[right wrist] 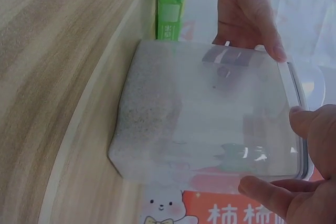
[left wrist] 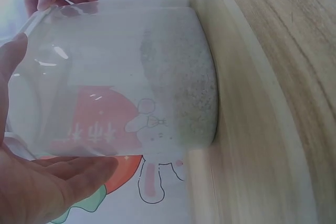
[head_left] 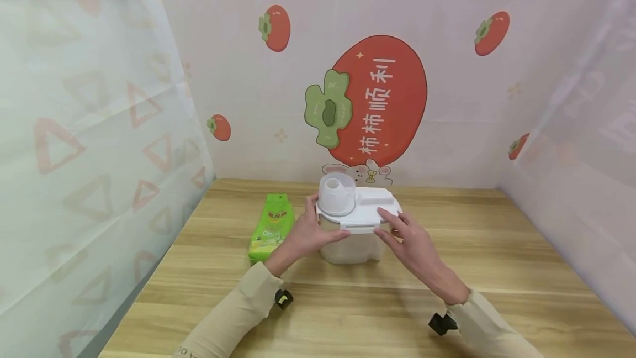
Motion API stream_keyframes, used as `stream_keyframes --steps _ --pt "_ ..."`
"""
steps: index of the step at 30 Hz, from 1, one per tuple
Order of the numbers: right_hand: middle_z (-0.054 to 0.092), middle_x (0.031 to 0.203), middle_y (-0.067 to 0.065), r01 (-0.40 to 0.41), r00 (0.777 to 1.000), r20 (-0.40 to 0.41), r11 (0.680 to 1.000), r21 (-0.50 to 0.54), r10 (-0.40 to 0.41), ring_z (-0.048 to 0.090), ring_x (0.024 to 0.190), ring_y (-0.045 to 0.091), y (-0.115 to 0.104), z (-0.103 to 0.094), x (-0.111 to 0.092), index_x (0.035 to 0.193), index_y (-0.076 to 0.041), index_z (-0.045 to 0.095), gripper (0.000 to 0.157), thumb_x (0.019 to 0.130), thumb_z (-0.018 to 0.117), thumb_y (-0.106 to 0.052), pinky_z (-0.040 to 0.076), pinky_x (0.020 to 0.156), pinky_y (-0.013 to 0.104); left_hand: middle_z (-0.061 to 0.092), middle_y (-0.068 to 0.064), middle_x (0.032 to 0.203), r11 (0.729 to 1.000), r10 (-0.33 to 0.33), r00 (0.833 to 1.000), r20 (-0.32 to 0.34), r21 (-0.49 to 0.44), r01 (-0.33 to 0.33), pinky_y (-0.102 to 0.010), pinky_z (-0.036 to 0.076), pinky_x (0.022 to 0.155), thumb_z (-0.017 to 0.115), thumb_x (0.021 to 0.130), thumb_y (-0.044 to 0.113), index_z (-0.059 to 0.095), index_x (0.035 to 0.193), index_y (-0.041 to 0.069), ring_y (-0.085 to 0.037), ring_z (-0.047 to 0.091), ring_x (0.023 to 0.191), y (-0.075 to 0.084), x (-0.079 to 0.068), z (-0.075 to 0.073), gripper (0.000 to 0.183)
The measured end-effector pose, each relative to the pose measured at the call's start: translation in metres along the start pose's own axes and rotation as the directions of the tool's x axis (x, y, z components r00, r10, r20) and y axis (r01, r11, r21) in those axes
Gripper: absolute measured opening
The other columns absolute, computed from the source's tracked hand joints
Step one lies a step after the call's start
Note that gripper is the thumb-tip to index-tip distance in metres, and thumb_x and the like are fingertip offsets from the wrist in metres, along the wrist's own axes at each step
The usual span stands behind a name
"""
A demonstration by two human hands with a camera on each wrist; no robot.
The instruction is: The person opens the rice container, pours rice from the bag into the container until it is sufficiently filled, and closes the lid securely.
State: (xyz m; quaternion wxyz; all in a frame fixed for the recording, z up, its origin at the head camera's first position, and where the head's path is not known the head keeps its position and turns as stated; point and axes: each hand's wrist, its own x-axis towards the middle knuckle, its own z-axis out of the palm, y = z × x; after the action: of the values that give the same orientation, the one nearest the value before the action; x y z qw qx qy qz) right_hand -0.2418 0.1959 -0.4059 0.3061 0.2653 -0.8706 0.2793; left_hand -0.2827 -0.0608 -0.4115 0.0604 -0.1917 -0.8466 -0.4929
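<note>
A clear rice storage container (head_left: 350, 250) stands upright on the table, with a layer of rice (right wrist: 144, 108) in its bottom. Its white lid (head_left: 365, 211) sits on top, and a clear domed cover over a white cup (head_left: 337, 198) stands on the lid's left part. My left hand (head_left: 309, 232) holds the lid's left side, thumb on the front latch (head_left: 360, 227) and fingers along the side. At the right front, my right hand (head_left: 409, 239) grips the lid edge, thumb in front and a finger on top.
A green rice bag (head_left: 273, 228) stands left of the container, close to my left hand. The wooden table (head_left: 497, 269) reaches back to a wall sheet (head_left: 447, 98) printed with persimmons. Further sheets hang at both sides.
</note>
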Motion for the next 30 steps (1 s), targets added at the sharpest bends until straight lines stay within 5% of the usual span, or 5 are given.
stream_keyframes --steps 20,30 --pt "0.056 0.075 0.009 -0.016 0.995 -0.101 0.999 -0.048 0.011 0.070 0.071 0.024 -0.0053 0.0034 0.0010 0.120 -0.009 0.069 0.056 0.067 0.089 -0.013 0.060 0.062 0.037 0.060 -0.017 0.133 0.997 0.031 0.998 -0.051 0.071 -0.028 -0.047 0.052 0.093 0.087 0.066 0.051 0.019 0.144 0.016 -0.033 0.062 0.117 0.0003 0.0024 0.0036 0.109" --pt "0.059 0.079 0.010 -0.041 0.991 -0.128 0.998 -0.053 0.034 0.068 0.069 0.021 -0.0067 0.0079 0.0010 0.120 -0.008 0.069 0.056 0.068 0.089 -0.016 0.059 0.060 0.037 0.059 -0.016 0.133 0.997 0.053 0.996 -0.072 0.056 -0.049 -0.048 0.051 0.097 0.088 0.067 0.045 0.020 0.143 0.014 -0.032 0.062 0.117 0.0003 0.0006 0.0046 0.106"
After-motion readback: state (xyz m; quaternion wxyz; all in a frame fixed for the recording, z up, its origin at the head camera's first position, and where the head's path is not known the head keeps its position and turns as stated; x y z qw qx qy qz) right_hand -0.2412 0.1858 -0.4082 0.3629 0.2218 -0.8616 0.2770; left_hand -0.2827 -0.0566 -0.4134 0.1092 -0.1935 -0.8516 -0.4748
